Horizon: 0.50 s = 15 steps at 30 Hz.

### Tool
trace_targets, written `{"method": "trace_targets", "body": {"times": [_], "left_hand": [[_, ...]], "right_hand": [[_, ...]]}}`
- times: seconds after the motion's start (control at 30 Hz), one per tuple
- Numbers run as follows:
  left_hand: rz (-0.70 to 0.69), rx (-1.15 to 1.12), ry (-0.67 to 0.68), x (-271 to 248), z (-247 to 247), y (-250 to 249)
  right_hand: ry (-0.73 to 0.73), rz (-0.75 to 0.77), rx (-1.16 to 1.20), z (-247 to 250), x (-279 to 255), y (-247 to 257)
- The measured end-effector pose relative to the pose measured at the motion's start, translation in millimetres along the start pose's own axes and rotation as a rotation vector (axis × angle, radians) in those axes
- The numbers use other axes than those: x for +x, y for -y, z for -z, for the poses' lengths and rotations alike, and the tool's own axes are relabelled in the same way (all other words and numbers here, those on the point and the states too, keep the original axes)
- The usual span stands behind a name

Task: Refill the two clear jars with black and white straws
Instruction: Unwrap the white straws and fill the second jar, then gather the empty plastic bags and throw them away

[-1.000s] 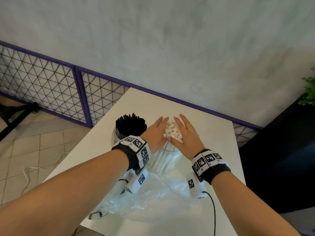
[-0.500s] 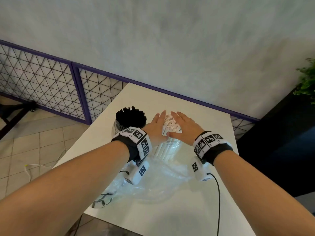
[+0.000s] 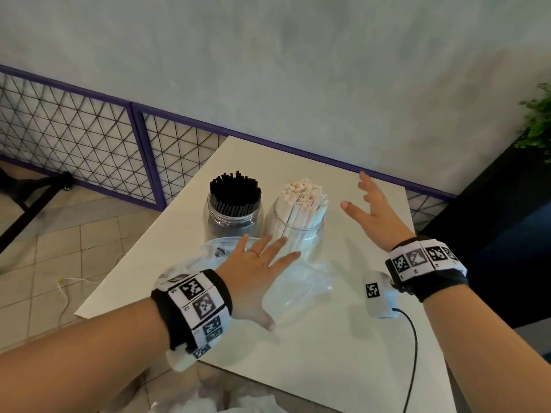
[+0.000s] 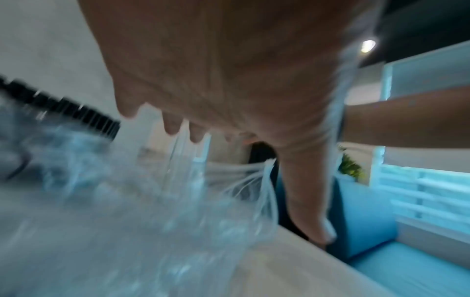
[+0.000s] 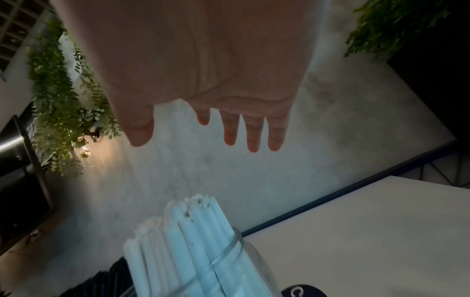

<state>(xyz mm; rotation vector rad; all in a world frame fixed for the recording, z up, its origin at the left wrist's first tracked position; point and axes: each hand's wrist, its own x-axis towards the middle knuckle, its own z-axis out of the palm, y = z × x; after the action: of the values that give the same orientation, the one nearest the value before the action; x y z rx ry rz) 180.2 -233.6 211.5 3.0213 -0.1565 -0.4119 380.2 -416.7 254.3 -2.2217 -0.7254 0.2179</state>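
Observation:
Two clear jars stand side by side on the white table (image 3: pixel 343 338). The left jar (image 3: pixel 233 219) is packed with black straws (image 3: pixel 235 189); the right jar (image 3: pixel 293 234) is packed with white straws (image 3: pixel 304 201) (image 5: pixel 183 241). My left hand (image 3: pixel 256 272) hovers flat, fingers spread, over crumpled clear plastic bags (image 3: pixel 301 287) (image 4: pixel 127 221) just in front of the jars. To the right of the white-straw jar, my right hand (image 3: pixel 372 210) (image 5: pixel 216 128) is raised with straight, spread fingers and touches nothing.
A purple-framed wire fence (image 3: pixel 89 144) and a grey wall run behind the table. Dark furniture (image 3: pixel 492 219) and a green plant (image 3: pixel 539 120) stand at the right. A black cable (image 3: pixel 413 353) hangs from the right wrist camera. Tiled floor lies at the left.
Both hands have lifted off the tops of the white straws. The left drew back over the plastic bags; the right swung out to the right. The head view moved closer.

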Motion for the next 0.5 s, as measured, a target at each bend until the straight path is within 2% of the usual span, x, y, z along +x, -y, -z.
{"method": "trace_targets", "body": {"times": [0.13, 0.23, 0.3, 0.37, 0.5], "left_hand": [[0.087, 0.016, -0.05, 13, -15, 8], [0.092, 0.029, 0.001, 15, -23, 6], [0.105, 0.024, 0.011, 16, -28, 3], [0.108, 0.025, -0.002, 16, -32, -2], [0.146, 0.04, -0.08, 18, -26, -12]], "right_hand": [[0.155, 0.015, -0.106, -8, -30, -4], [0.48, 0.031, -0.305, -20, -52, -11], [0.601, 0.056, -0.522, -33, -60, -24], [0.51, 0.114, -0.544, -44, -62, -34], [0.114, 0.21, -0.244, -46, -57, -26]]}}
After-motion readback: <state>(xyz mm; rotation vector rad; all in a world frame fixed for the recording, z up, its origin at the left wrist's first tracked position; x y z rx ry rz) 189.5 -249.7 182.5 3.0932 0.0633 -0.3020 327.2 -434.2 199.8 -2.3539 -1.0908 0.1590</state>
